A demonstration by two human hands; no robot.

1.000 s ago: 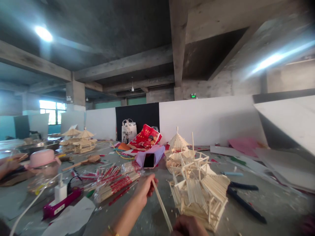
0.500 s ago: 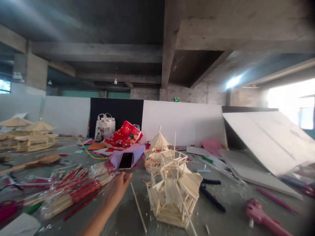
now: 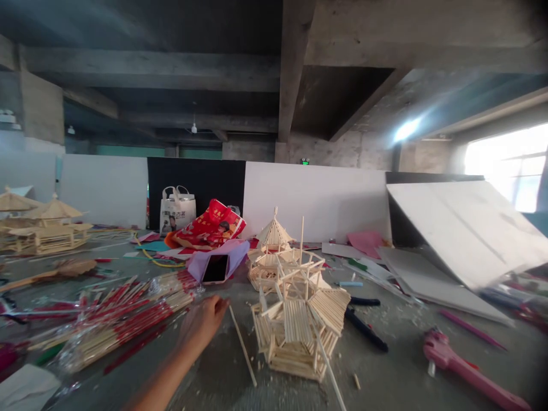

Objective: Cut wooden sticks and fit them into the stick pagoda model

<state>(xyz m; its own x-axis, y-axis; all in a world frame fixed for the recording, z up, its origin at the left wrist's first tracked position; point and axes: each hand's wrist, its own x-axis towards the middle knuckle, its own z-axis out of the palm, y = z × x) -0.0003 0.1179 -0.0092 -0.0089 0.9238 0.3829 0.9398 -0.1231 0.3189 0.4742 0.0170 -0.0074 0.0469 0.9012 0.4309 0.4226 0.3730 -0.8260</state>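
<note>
Left hand [image 3: 204, 319], one: near thin wooden stick [image 3: 243, 346]; fingers curled, whether pinching it cannot be told. Stick-built pavilion [image 3: 295, 321], one: on counter [image 3: 214, 379].

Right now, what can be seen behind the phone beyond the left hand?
A purple sheet flares out behind the phone, showing past both sides, with a red bag farther back. Whatever lies directly behind the phone is covered.

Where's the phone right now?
Head view, left of centre: the phone is just beyond the left hand, against the purple sheet, left of the stick model.
</note>
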